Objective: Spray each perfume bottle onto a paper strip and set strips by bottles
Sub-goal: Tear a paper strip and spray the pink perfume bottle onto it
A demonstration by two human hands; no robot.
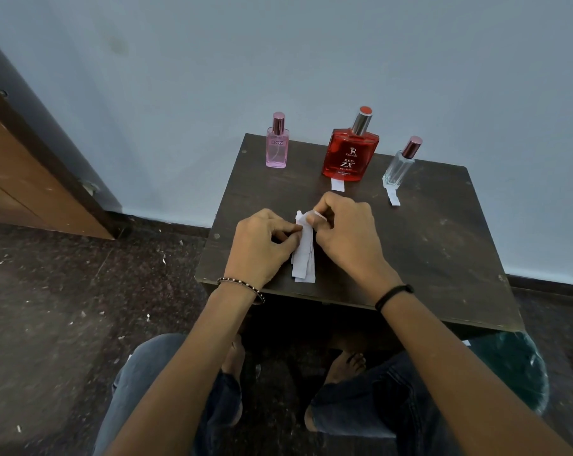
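Fingers (296, 229) pinch paper strips (304, 258) (three bottles stand beyond).

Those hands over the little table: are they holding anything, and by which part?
Yes. Both hands grip a small bunch of paper strips near its top end: the left hand pinches the left edge, and the right hand the top right.

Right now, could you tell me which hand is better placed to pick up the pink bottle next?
Left hand: the pink bottle, which has no strip yet, stands on its side, and the right hand is pulling a strip.
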